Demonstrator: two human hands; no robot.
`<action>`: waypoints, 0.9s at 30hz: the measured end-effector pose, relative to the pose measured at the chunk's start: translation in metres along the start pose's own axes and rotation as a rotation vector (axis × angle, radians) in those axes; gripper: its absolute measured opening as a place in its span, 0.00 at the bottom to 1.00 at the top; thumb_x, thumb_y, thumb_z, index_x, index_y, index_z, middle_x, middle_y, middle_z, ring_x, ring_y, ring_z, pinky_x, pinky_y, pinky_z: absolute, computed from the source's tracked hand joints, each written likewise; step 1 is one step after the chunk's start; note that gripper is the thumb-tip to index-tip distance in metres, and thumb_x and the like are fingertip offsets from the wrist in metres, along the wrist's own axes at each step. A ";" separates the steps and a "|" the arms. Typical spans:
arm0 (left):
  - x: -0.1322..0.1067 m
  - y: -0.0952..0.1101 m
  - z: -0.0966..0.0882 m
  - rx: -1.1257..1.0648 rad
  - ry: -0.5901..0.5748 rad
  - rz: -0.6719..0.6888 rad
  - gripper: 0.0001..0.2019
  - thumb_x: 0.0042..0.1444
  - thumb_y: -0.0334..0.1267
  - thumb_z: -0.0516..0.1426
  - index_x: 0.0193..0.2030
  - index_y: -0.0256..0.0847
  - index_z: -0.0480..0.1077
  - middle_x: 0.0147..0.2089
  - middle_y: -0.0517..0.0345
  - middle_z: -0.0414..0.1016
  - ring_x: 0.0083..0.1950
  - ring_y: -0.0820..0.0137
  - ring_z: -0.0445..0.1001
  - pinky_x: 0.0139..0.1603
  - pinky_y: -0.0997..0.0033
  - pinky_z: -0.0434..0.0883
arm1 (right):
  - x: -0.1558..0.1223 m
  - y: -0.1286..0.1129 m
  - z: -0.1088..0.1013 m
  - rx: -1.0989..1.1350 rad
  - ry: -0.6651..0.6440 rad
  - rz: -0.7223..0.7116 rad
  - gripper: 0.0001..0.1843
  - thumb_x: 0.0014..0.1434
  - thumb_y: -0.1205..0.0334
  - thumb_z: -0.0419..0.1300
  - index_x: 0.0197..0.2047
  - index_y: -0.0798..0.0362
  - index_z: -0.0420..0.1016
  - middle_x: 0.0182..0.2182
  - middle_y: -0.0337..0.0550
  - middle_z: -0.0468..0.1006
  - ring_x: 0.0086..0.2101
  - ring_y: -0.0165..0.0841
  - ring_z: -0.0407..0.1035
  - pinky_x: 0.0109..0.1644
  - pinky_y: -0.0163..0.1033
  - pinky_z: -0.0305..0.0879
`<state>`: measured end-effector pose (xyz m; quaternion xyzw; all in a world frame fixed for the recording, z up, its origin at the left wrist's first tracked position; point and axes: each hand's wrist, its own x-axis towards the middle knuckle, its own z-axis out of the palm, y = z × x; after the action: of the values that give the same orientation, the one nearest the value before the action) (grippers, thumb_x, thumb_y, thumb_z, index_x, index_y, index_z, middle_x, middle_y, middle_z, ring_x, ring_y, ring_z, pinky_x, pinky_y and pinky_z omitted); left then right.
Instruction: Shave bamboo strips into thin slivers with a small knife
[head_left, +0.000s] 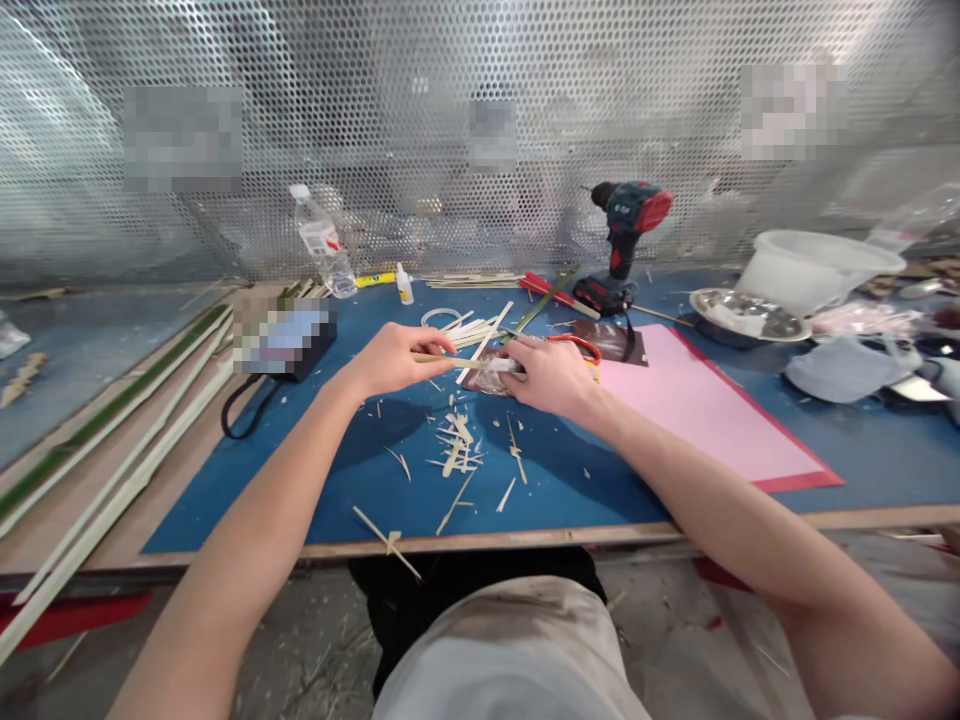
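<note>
My left hand [397, 358] pinches a thin bamboo strip [466, 364] between thumb and fingers, holding it level above the blue table mat. The strip's far end meets a small whitish-grey tool [504, 366], around which my right hand [553, 378] is closed; the fingers hide most of it, so its kind is unclear. Under the hands lies a brown sheet [486, 378] with a shiny surface. Pale split strips [480, 328] are piled just beyond. Scissors with orange handles [577, 345] rest by my right hand. Bamboo shavings [454, 446] are scattered nearer to me.
Long bamboo lengths [135, 400] run along the left side. A dark device with a strap [319, 340], a plastic bottle [324, 240], a small glue bottle [404, 284] and a cordless drill [628, 225] stand around. Pink paper [690, 410], a metal bowl [750, 318] and a white tub [817, 270] are right.
</note>
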<state>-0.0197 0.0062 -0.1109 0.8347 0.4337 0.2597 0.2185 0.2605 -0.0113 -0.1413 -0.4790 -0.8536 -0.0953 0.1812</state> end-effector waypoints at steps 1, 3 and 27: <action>-0.001 0.000 -0.003 -0.031 0.005 -0.017 0.14 0.59 0.50 0.67 0.45 0.43 0.81 0.36 0.57 0.84 0.33 0.69 0.81 0.36 0.71 0.74 | 0.000 0.001 0.000 0.018 -0.011 -0.001 0.13 0.64 0.57 0.58 0.49 0.49 0.77 0.46 0.44 0.84 0.36 0.36 0.75 0.34 0.40 0.51; -0.002 0.001 -0.008 -0.099 0.015 -0.038 0.14 0.57 0.48 0.68 0.45 0.42 0.81 0.36 0.56 0.84 0.32 0.69 0.82 0.37 0.70 0.77 | 0.001 0.003 0.000 0.043 -0.028 -0.003 0.14 0.64 0.58 0.58 0.51 0.48 0.78 0.47 0.45 0.84 0.38 0.37 0.76 0.35 0.40 0.52; 0.065 0.081 -0.012 -0.224 0.218 0.184 0.17 0.68 0.53 0.59 0.40 0.39 0.76 0.38 0.51 0.85 0.40 0.61 0.86 0.41 0.63 0.85 | -0.002 -0.006 -0.023 0.216 0.338 0.049 0.25 0.71 0.40 0.53 0.31 0.51 0.66 0.29 0.40 0.74 0.28 0.30 0.64 0.34 0.41 0.50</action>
<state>0.0539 0.0200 -0.0382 0.8081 0.3448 0.4145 0.2371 0.2610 -0.0237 -0.1205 -0.4546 -0.8043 -0.0779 0.3746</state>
